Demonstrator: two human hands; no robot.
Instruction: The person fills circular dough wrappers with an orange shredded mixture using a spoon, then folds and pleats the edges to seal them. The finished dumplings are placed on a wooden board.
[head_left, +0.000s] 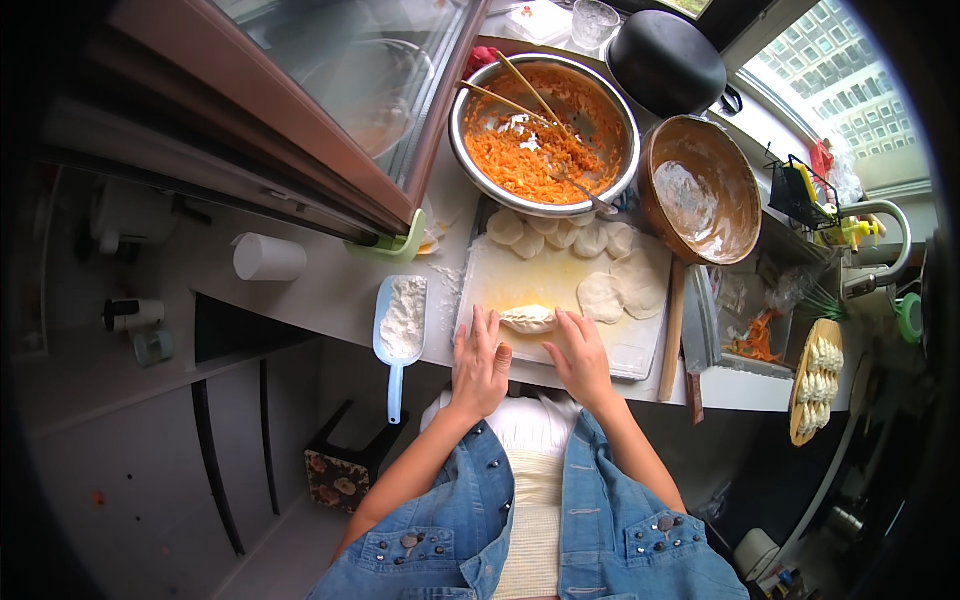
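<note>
A pleated dough dumpling (529, 319) lies on the pale cutting board (517, 274) between my two hands. At its left end are the fingertips of my left hand (480, 366), and at its right end are those of my right hand (581, 354); whether they press on it I cannot tell. Flat dough wrappers (601, 298) lie at the board's right, and several small dough rounds (528, 242) line its far edge. Beyond them stands a steel bowl of shredded orange filling (517, 161) with wooden chopsticks (529, 86) and a metal utensil (585, 192) in it.
A blue scoop of flour (403, 319) lies left of the board. On the right are a rolling pin (672, 330), a cleaver (699, 319), a brown floury bowl (705, 191) and a tray of finished dumplings (817, 382) at the counter edge. An open cabinet or window frame (337, 112) juts in at upper left.
</note>
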